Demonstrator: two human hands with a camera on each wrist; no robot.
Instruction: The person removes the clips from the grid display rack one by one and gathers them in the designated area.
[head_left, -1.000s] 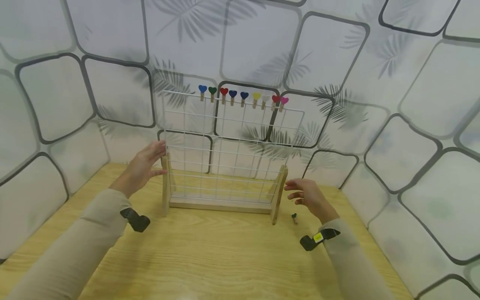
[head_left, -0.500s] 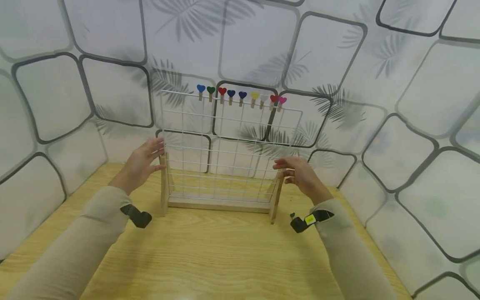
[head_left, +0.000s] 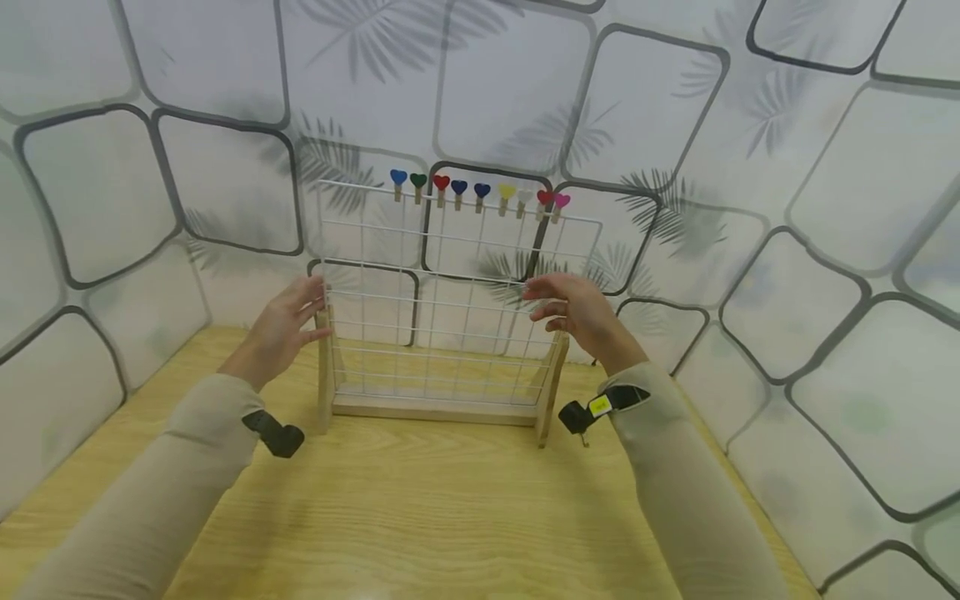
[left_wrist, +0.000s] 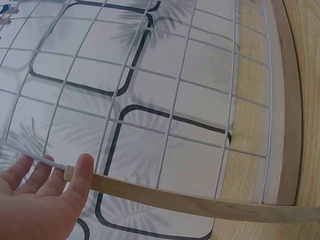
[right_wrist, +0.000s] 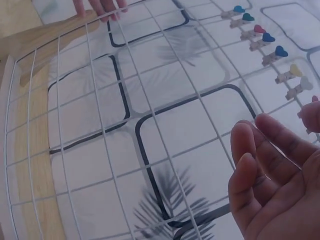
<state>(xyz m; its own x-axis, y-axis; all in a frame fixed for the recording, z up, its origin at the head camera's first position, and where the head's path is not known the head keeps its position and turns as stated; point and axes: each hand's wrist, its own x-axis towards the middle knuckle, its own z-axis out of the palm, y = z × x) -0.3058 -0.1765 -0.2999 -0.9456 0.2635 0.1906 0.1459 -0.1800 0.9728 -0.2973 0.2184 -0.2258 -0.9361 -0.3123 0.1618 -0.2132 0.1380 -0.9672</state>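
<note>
A white wire grid rack (head_left: 444,293) stands upright in a wooden base (head_left: 435,408). My left hand (head_left: 276,329) holds its left edge near the top of the wooden post (left_wrist: 150,193), thumb on one side and fingers on the other. Small heart-topped clothespins in several colours, such as the yellow clothespin (head_left: 506,194), line the top wire. My right hand (head_left: 581,312) is raised near the grid's right edge, fingers loosely bent, with nothing between them. In the right wrist view the fingers (right_wrist: 243,145) are below the clothespin row.
One loose clothespin (head_left: 586,441) lies on the wooden table (head_left: 420,508) right of the base, mostly hidden by the right wrist camera (head_left: 576,417). Patterned walls (head_left: 517,83) close in the back and both sides.
My right hand has risen and moved left, from beside the right post to near the grid's right edge. The left hand stays at the left post.
</note>
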